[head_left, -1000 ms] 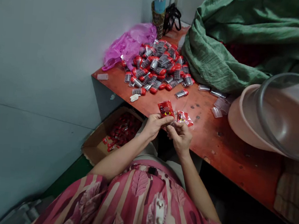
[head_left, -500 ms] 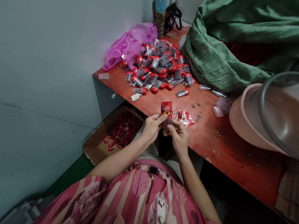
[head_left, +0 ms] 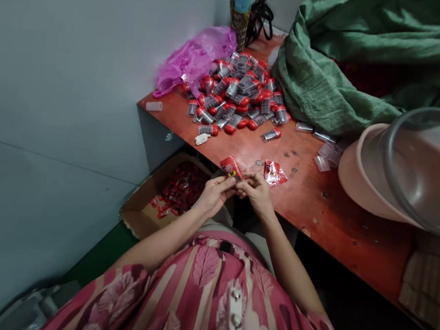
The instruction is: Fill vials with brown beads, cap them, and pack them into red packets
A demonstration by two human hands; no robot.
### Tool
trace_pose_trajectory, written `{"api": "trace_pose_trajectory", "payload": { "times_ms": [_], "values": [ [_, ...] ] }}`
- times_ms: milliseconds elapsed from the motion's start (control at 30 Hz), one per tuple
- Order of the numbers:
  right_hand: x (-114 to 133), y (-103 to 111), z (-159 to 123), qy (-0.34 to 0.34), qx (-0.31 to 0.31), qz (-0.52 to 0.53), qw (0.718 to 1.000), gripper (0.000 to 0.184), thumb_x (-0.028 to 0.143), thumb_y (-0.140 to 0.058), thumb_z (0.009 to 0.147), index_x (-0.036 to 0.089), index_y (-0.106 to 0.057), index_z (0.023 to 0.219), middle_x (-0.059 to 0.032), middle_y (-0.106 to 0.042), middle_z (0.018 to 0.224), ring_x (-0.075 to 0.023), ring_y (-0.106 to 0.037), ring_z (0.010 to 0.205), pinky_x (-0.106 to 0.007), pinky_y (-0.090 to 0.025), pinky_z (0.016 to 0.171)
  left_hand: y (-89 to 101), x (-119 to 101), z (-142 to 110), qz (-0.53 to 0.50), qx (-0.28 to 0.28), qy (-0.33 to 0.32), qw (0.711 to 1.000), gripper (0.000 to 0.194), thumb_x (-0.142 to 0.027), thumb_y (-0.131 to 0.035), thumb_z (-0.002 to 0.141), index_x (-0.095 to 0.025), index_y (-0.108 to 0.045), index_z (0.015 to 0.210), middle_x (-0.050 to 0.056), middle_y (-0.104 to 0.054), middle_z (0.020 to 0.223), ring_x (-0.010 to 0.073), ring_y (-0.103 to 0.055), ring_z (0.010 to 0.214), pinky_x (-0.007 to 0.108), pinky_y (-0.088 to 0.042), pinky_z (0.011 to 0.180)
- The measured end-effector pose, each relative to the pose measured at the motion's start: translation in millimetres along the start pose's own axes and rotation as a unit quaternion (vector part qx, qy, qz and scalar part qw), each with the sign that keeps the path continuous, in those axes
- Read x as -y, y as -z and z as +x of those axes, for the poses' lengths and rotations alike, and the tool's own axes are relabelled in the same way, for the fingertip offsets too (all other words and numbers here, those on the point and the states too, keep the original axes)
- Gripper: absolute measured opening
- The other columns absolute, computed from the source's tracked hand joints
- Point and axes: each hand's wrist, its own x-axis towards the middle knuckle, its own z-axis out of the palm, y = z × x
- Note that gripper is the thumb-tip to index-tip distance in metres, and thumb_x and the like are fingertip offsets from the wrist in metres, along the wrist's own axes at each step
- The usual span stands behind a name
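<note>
Pinched between left hand [head_left: 214, 194] and right hand [head_left: 255, 189], fingers closed on it: red packet [head_left: 232, 167], held at frame center.

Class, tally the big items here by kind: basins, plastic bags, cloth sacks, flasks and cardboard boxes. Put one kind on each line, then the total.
Basins: 2 (pink basin, grey-rimmed clear basin)
Plastic bags: 1 (bright pink bag)
Cloth sacks: 1 (green sack)
Flasks: 1 (blue flask)
Cardboard boxes: 1 (brown box)
Total: 6
</note>
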Motion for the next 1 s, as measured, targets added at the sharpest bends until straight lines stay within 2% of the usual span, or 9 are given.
{"api": "trace_pose_trajectory", "payload": {
  "times_ms": [67,133,233,367,467,633,800,867,1000],
  "values": [
    [0,1,-1,0.001,0.027,-0.035,0.999,0.036,0.038,-0.070,0.065,0.021,-0.051,0.090,0.0041,-0.064,0.064,-0.0099,-0.058,0.048,-0.020,-0.045,0.041,24.7,-7,-5,-0.040,-0.080,-0.027,0.996,0.021,-0.027,-0.072,0.067,-0.012,-0.064,0.080,0.007,-0.068,0.086,0.0186,-0.064,0.087,0.034,-0.048,0.084],
    [4,13,-1,0.039,-0.012,-0.108,0.993,0.033,0.042,-0.061,0.073,0.021,-0.053,0.097,0.0008,-0.065,0.073,-0.0116,-0.059,0.053,-0.023,-0.047,0.046,50.4,-12,-11,-0.062,-0.172,-0.027,0.983,0.024,-0.034,-0.069,0.070,-0.014,-0.062,0.082,0.009,-0.067,0.094,0.0209,-0.063,0.095,0.036,-0.047,0.089],
    [15,46,7,0.140,-0.124,-0.328,0.926,0.028,0.041,-0.050,0.083,0.021,-0.060,0.099,-0.0050,-0.066,0.090,-0.0166,-0.062,0.076,-0.031,-0.050,0.067,73.5,-12,-16,-0.020,-0.245,-0.010,0.969,0.027,-0.033,-0.070,0.070,-0.015,-0.062,0.088,0.013,-0.063,0.108,0.0229,-0.063,0.095,0.039,-0.047,0.088],
    [21,88,29,0.173,-0.156,-0.604,0.763,0.028,0.035,-0.047,0.085,0.020,-0.066,0.099,-0.0110,-0.062,0.111,-0.0255,-0.053,0.100,-0.041,-0.041,0.085,55.1,-3,-11,0.076,-0.189,-0.050,0.978,0.031,-0.031,-0.070,0.069,-0.015,-0.064,0.094,0.014,-0.061,0.114,0.0203,-0.064,0.090,0.037,-0.050,0.083],
    [10,102,39,0.174,-0.133,-0.659,0.719,0.027,0.037,-0.048,0.085,0.023,-0.069,0.095,-0.0081,-0.060,0.117,-0.0258,-0.051,0.101,-0.042,-0.038,0.086,22.8,4,1,0.147,-0.109,-0.061,0.981,0.033,-0.034,-0.070,0.067,-0.012,-0.068,0.091,0.012,-0.066,0.102,0.0193,-0.065,0.084,0.033,-0.052,0.077],
    [-6,102,38,0.197,-0.176,-0.612,0.746,0.027,0.037,-0.047,0.086,0.023,-0.069,0.094,-0.0059,-0.063,0.116,-0.0242,-0.054,0.101,-0.042,-0.040,0.087,-15.9,16,28,0.265,-0.012,-0.094,0.960,0.030,-0.034,-0.069,0.066,-0.016,-0.070,0.090,0.006,-0.069,0.085,0.0155,-0.064,0.072,0.025,-0.051,0.067],
    [13,93,29,0.246,-0.165,-0.523,0.799,0.027,0.038,-0.047,0.086,0.026,-0.068,0.098,-0.0040,-0.062,0.118,-0.0204,-0.056,0.105,-0.038,-0.043,0.091,-43.1,14,54,0.326,0.039,-0.160,0.931,0.027,-0.024,-0.074,0.061,-0.021,-0.071,0.088,0.003,-0.069,0.084,0.0130,-0.061,0.070,0.019,-0.043,0.064],
    [23,86,26,0.264,-0.129,-0.510,0.809,0.025,0.038,-0.049,0.085,0.028,-0.068,0.099,-0.0025,-0.062,0.119,-0.0200,-0.057,0.106,-0.038,-0.043,0.092,-48.8,10,59,0.374,0.081,-0.170,0.908,0.011,-0.028,-0.069,0.067,-0.019,-0.071,0.074,0.000,-0.066,0.069,0.0108,-0.055,0.060,0.018,-0.038,0.058],
    [40,75,33,0.265,-0.094,-0.471,0.836,0.028,0.040,-0.050,0.084,0.026,-0.067,0.102,-0.0039,-0.063,0.116,-0.0204,-0.059,0.104,-0.036,-0.044,0.090,-42.8,3,63,0.409,0.088,-0.163,0.893,0.032,-0.034,-0.063,0.072,-0.014,-0.060,0.047,-0.004,-0.047,0.045,0.0056,-0.037,0.046,0.019,-0.028,0.048]
  ]
}}
